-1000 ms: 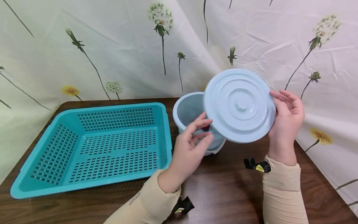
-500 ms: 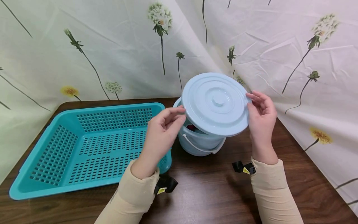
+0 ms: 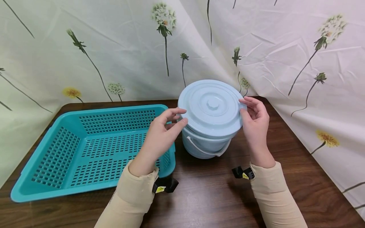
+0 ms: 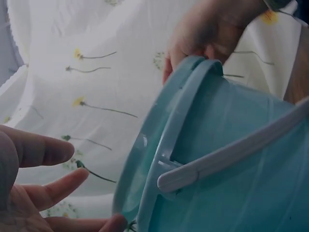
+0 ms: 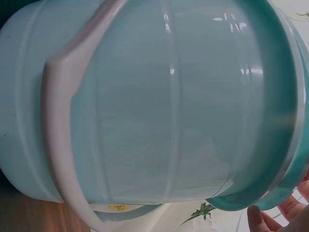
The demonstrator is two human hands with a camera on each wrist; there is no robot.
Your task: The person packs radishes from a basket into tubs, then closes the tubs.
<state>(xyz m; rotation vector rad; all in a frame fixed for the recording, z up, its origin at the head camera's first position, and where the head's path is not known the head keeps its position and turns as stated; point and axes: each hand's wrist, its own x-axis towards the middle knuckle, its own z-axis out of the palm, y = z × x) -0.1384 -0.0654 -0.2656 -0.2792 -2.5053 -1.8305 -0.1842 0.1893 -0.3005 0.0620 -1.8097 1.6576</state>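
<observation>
A light blue round lid (image 3: 213,117) with a small knob lies over the mouth of a matching bucket (image 3: 209,145), with a narrow gap showing below its rim. My right hand (image 3: 256,126) pinches the lid's right edge, thumb and fingers at the rim. My left hand (image 3: 159,133) is at the opposite edge, thumb and fingers spread apart. In the left wrist view, one fingertip (image 4: 115,223) touches the lid's rim while the others stay off it. A white handle (image 4: 231,152) hangs down the bucket's near side. The bucket's inside is hidden.
A teal perforated plastic basket (image 3: 85,189) stands left of the bucket, its right end partly behind my left hand. Both rest on a dark wooden table (image 3: 205,193). A white cloth with printed dandelions (image 3: 128,47) hangs behind and to the right.
The lid has moved left and down from a tilted position at the right onto the bucket, with my right hand following. My left hand has moved left. The bucket's opening is covered now.
</observation>
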